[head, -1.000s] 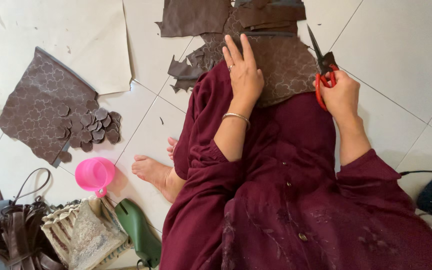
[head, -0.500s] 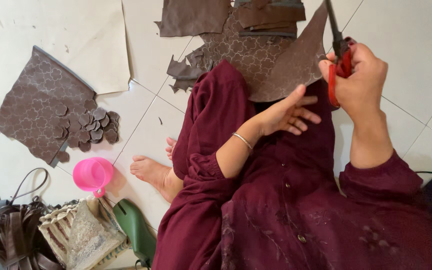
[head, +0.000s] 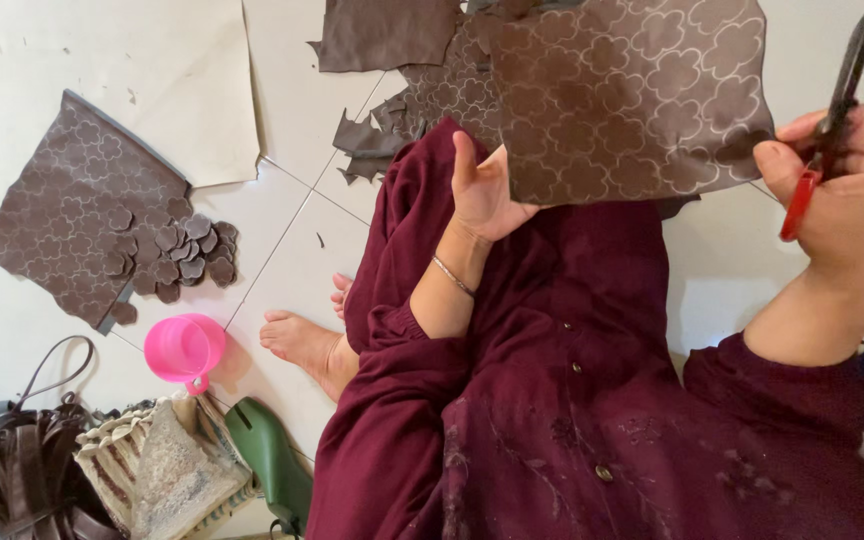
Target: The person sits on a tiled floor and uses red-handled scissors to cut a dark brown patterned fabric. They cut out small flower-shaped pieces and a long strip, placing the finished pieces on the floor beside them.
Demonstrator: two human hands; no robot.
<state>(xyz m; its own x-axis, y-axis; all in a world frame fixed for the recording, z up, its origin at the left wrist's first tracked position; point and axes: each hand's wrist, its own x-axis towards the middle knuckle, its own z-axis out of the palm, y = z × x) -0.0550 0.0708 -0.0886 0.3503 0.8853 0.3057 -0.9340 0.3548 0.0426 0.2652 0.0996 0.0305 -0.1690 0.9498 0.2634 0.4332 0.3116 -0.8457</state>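
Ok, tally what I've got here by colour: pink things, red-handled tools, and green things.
Pink: 1, the pink cup
Red-handled: 1, the scissors in the right hand
Green: 1, the green object
Total: 3

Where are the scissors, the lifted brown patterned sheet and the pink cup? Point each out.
scissors [head: 814, 180], head view, on the red handle.
brown patterned sheet [head: 632, 95], head view, on its middle.
pink cup [head: 182, 347], head view, on its bowl.

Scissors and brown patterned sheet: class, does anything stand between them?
Nothing visible does. The right hand holds the scissors just beside the sheet's right edge, with only bare floor tile behind the gap. The left hand holds the sheet up.
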